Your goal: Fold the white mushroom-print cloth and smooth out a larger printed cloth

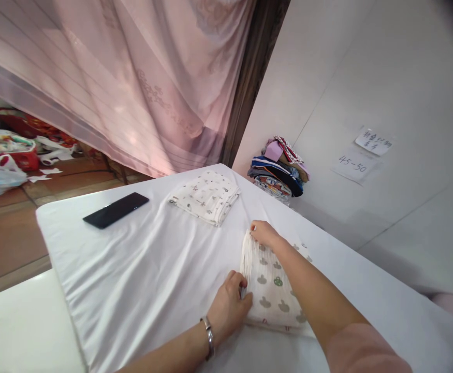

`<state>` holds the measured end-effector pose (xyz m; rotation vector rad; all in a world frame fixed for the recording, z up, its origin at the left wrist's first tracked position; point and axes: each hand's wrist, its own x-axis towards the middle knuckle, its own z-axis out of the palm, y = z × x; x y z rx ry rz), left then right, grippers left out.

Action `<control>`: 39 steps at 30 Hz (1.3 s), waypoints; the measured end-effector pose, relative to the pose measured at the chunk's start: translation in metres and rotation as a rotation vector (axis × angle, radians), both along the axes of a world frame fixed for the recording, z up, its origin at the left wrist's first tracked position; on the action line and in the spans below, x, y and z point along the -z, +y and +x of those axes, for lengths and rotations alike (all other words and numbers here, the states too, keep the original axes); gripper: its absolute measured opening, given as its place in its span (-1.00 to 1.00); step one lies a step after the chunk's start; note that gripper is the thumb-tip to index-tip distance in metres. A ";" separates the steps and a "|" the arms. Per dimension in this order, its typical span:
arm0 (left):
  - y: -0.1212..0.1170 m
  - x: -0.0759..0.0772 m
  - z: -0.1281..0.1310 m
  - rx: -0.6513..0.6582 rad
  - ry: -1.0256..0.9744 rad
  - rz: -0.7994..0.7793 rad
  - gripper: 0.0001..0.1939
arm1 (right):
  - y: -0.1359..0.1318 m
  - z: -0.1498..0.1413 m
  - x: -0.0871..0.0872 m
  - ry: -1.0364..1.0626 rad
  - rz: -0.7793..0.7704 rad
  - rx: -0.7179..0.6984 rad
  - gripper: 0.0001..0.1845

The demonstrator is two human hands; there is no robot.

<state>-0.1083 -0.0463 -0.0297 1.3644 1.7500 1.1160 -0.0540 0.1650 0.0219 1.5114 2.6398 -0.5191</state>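
Observation:
A folded cream cloth (267, 295) printed with grey-green shapes lies on the white-covered table (141, 269). Its left side is gathered into several soft layers. My left hand (232, 305), with a silver bracelet at the wrist, is closed on the near part of that layered edge; the fingertips are partly hidden. At the far left corner my right hand (265, 234) pinches the same cloth, and my right forearm crosses over its right side. Farther back lies a second folded white cloth (206, 197) with small dark prints, apart from both hands.
A black phone (116, 210) rests near the table's left edge. Folded clothes (276, 171) are stacked beyond the far edge, against a wall with paper notes (354, 165). A pink curtain (141, 77) hangs behind. Bags and a red basket (26, 155) stand on the tiled floor.

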 end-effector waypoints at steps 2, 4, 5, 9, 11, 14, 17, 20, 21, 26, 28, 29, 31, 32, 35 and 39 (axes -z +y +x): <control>0.000 0.000 0.000 0.006 -0.001 0.000 -0.88 | 0.000 -0.001 0.002 0.017 0.052 -0.008 -0.85; -0.001 0.000 0.000 0.011 -0.003 0.003 -0.88 | -0.001 -0.001 0.003 0.029 0.096 -0.013 -0.86; -0.001 0.000 0.000 0.010 -0.003 0.003 -0.88 | -0.002 -0.001 0.004 0.033 0.115 -0.015 -0.86; -0.001 0.001 0.000 0.005 0.006 0.000 -0.88 | -0.004 0.001 0.003 0.040 0.178 -0.025 -0.87; -0.002 0.001 0.000 0.003 0.010 0.005 -0.88 | -0.004 0.002 0.002 0.035 0.202 -0.030 -0.87; -0.002 0.000 0.000 0.004 0.013 0.010 -0.88 | -0.003 0.002 0.005 0.029 0.228 -0.025 -0.84; -0.002 -0.001 0.000 0.005 0.016 0.009 -0.88 | -0.002 -0.001 0.012 0.016 0.230 -0.002 -0.82; -0.002 -0.002 0.001 0.000 0.016 0.011 -0.89 | -0.002 -0.004 0.018 -0.001 0.214 0.017 -0.80; -0.002 -0.002 0.001 -0.002 0.016 0.010 -0.89 | -0.002 -0.005 0.019 -0.002 0.210 0.019 -0.79; 0.000 -0.001 0.000 0.008 0.014 0.007 -0.90 | -0.018 0.002 0.016 0.044 0.228 0.003 -0.65; 0.000 0.000 -0.001 0.013 0.017 0.015 -0.91 | -0.032 0.007 0.018 0.105 0.267 -0.057 -0.58; 0.001 0.001 -0.001 0.015 0.020 0.020 -0.91 | -0.038 0.010 0.020 0.143 0.289 -0.101 -0.58; 0.001 0.001 -0.002 0.020 0.027 0.031 -0.92 | -0.050 0.014 0.024 0.225 0.308 -0.183 -0.61; 0.001 0.001 -0.002 0.020 0.029 0.034 -0.93 | -0.054 0.016 0.025 0.266 0.300 -0.205 -0.62; 0.002 -0.001 -0.004 0.022 0.027 0.025 -0.94 | -0.062 0.026 0.022 0.383 0.286 -0.187 -0.61; 0.003 -0.006 -0.004 0.021 0.039 0.009 -0.95 | -0.070 0.059 0.019 0.385 0.399 -0.073 -0.57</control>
